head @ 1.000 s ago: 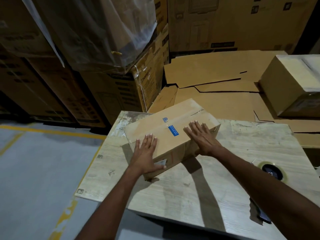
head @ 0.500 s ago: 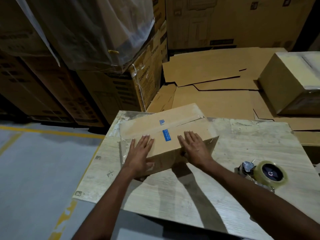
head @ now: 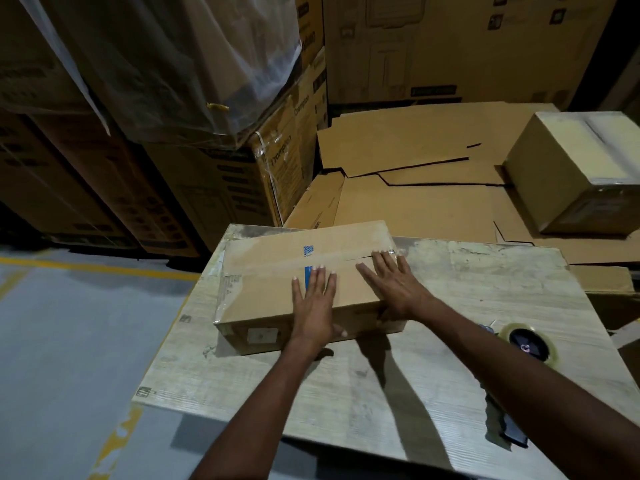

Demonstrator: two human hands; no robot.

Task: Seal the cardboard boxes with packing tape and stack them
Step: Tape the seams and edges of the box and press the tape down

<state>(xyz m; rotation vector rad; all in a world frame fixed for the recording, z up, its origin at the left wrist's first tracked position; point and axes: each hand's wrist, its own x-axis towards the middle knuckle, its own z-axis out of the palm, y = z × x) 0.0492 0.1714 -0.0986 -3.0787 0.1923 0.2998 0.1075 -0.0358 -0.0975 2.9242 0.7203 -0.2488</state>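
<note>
The left hand (head: pixel 313 303) and right hand (head: pixel 393 284) lie flat, holding nothing, on the stiff, probably light box (head: pixel 266 292) near the tabletop's (head: pixel 467 299) far-left corner; grip its short ends.

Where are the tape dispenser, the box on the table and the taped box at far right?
tape dispenser (head: pixel 528 344), head view, on the roll's dark hub.
box on the table (head: pixel 266 292), head view, on its near top flap.
taped box (head: pixel 554 174), head view, on its left side face.
</note>
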